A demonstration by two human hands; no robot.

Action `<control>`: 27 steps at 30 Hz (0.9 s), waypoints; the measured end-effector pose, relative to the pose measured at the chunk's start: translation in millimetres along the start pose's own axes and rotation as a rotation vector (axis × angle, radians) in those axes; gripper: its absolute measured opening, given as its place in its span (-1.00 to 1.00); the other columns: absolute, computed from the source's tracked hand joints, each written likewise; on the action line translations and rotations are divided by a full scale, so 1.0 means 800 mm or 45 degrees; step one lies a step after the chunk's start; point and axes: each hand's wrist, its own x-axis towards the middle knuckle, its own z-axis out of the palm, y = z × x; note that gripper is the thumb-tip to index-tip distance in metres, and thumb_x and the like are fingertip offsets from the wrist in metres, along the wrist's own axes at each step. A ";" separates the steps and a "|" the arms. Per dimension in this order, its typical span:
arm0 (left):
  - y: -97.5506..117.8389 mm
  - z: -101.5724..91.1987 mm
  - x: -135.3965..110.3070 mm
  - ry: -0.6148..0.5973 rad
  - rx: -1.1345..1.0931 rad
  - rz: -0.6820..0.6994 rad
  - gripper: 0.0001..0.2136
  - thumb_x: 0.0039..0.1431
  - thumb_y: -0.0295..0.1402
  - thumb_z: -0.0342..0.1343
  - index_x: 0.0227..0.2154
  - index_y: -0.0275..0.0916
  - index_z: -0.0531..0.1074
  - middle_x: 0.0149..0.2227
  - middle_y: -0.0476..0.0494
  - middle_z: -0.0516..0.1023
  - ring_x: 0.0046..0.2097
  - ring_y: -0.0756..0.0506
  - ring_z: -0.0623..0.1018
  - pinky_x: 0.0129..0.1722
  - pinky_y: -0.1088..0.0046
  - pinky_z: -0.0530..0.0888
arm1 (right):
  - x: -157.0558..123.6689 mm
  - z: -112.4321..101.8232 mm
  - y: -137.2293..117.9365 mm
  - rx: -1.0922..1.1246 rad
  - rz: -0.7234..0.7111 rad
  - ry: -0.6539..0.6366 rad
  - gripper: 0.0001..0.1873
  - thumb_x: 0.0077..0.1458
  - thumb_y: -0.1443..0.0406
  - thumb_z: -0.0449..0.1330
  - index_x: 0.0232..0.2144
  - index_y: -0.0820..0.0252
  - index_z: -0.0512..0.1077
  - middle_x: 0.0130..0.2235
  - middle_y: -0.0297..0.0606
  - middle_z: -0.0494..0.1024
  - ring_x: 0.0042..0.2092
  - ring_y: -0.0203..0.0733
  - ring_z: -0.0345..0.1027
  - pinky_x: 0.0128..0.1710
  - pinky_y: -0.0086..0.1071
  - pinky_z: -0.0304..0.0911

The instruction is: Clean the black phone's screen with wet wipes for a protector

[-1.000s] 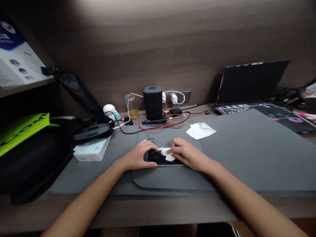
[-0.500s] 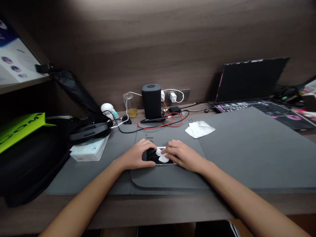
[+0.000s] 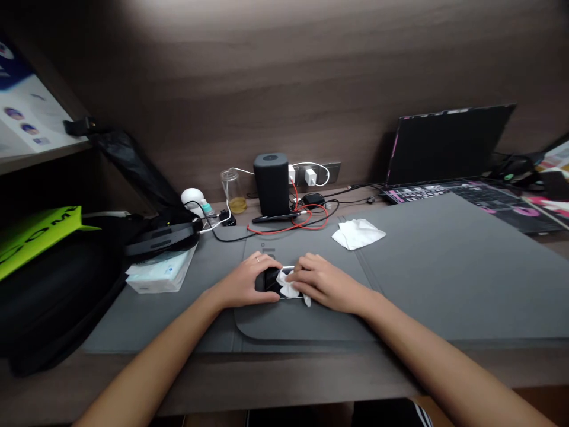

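A black phone (image 3: 270, 280) lies flat on a small grey pad (image 3: 306, 320) on the desk. My left hand (image 3: 244, 280), a ring on one finger, curls around the phone's left end and holds it down. My right hand (image 3: 323, 281) presses a small crumpled white wipe (image 3: 288, 287) onto the phone's screen with closed fingers. Most of the phone is hidden under both hands.
A large grey desk mat (image 3: 444, 279) covers the desk. A second crumpled tissue (image 3: 358, 233) lies beyond my right hand. Behind stand a black speaker (image 3: 271, 184), a glass (image 3: 231, 190), red and white cables (image 3: 306, 216), and a laptop (image 3: 453, 160). A tissue pack (image 3: 162, 270) and black bag (image 3: 57, 290) sit left.
My right hand has slid the white wipe leftward across the phone screen, toward my left hand. The left hand has stayed on the phone's left end.
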 end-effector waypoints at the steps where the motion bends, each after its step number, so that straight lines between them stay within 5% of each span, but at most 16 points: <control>1: 0.000 0.000 0.000 -0.002 0.000 -0.010 -0.51 0.10 -0.18 0.34 0.06 -0.13 0.38 0.02 -0.18 0.48 0.10 -0.27 0.40 0.11 0.14 0.38 | -0.001 -0.001 -0.001 -0.008 0.004 0.018 -0.68 0.40 0.25 0.00 0.03 0.15 0.50 -0.12 -0.10 0.43 -0.10 -0.06 0.26 -0.06 -0.18 0.20; 18: -0.001 0.001 -0.001 0.013 -0.010 -0.015 -0.45 0.10 -0.21 0.35 0.13 -0.12 0.33 0.04 -0.19 0.46 0.10 -0.26 0.40 0.13 0.15 0.38 | 0.003 0.011 -0.006 -0.161 -0.059 -0.001 -0.61 0.24 0.51 0.01 0.02 0.24 0.49 -0.14 -0.05 0.49 -0.13 -0.07 0.29 -0.12 -0.23 0.26; 27: -0.001 0.001 -0.002 0.026 -0.008 -0.008 -0.44 0.10 -0.20 0.34 0.14 -0.11 0.32 0.06 -0.20 0.47 0.11 -0.26 0.41 0.13 0.15 0.39 | 0.009 0.010 -0.031 -0.060 -0.132 -0.051 -0.60 0.30 0.23 0.15 0.14 0.21 0.39 0.06 -0.09 0.54 0.03 -0.01 0.29 0.06 -0.12 0.25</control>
